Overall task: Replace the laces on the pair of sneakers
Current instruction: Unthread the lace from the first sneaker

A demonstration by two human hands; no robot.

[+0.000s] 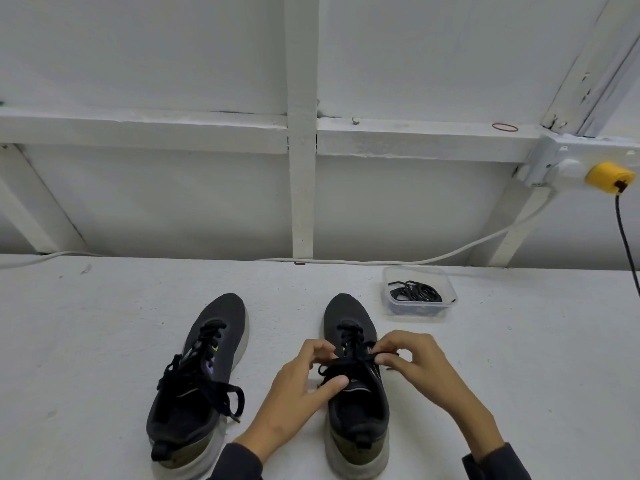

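Over the right dark knit sneaker (356, 375), both hands, left (298, 389) and right (419, 368), pinch its black lace (346, 362); fingers hide the knot.

At the bottom edge both sleeves (495, 462) are cut off; the right hand (420, 368) hides part of the lace (349, 361).

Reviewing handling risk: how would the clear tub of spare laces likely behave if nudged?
The plastic tub looks thin-walled and holds only the coiled black laces, so it is probably light and would likely slide rather than tip. The laces look floppy and may spill, since no lid shows.
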